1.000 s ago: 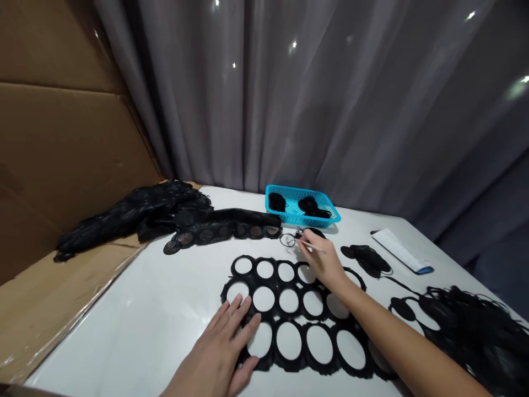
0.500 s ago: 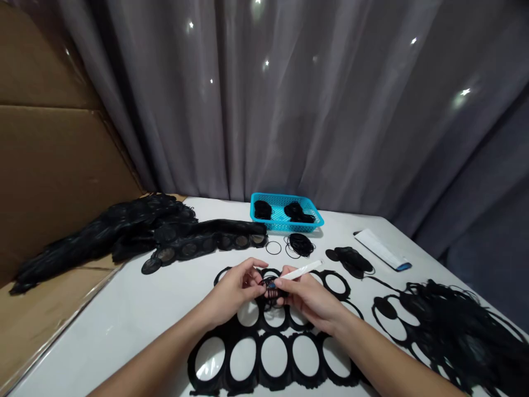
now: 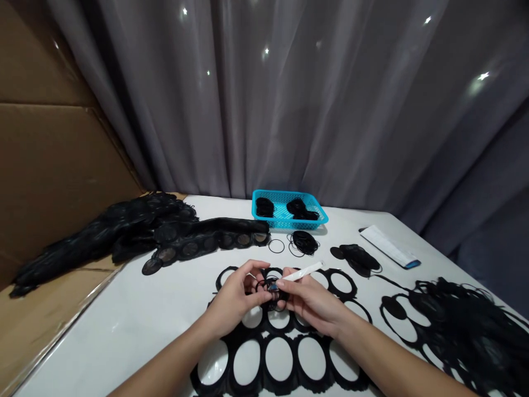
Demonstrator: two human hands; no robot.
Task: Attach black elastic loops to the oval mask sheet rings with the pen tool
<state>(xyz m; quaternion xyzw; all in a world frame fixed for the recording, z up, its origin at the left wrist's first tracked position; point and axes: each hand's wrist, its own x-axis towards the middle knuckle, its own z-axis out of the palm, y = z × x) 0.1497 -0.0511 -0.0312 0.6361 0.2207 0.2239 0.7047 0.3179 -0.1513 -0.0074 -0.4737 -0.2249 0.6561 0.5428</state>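
Note:
My left hand (image 3: 237,298) has its fingers curled and its thumb against a small tangle of thin black rings (image 3: 273,300), just above the table. My right hand (image 3: 312,300) pinches a slim white stick-like tool (image 3: 303,272), tilted up to the right, with a bit of blue near the fingertips. Its fingers also touch the black rings; the tool's working end is hidden. Beneath both hands lies a flat black sheet (image 3: 262,358) cut with rows of large oval holes.
Behind the hands is a blue basket (image 3: 289,225) with black bundles. Nearby lie a ring pile (image 3: 305,242), a single ring (image 3: 276,239) and a black strip of discs (image 3: 206,237). Black scraps (image 3: 467,320) and a white packet (image 3: 390,246) lie right; cardboard (image 3: 45,165) stands left.
My left thumb has straightened toward the black rings, and the left fingers have shifted around them. The right hand still holds the white tool. The view has turned slightly.

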